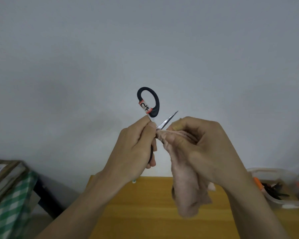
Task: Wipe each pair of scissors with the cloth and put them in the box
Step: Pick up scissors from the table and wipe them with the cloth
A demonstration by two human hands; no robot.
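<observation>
Scissors [149, 107] with black handles are held up in front of a pale wall, above the far edge of a yellow-brown table [145, 213]. The left hand [133, 149] has its fingers curled round the lower handle, thumb pressed near the pivot, with the upper loop standing free above it. The right hand [202, 149] pinches a pinkish cloth [185, 200] over the blades close to the pivot; only one bare steel tip pokes out beyond the cloth, pointing up and to the right, and the rest of the cloth hangs down toward the table.

A clear plastic box [283, 202] sits at the right edge of the table, already holding several dark and orange-handled tools, too blurred to name for sure.

The risk I see is the exposed point and edge: if the cloth slips or bunches thin while the pinching fingers slide along, the blade could nick a fingertip. The blades might also swing open, since only one handle is gripped.

A white and red sticker wraps the upper loop; its black marks are not readable.
</observation>
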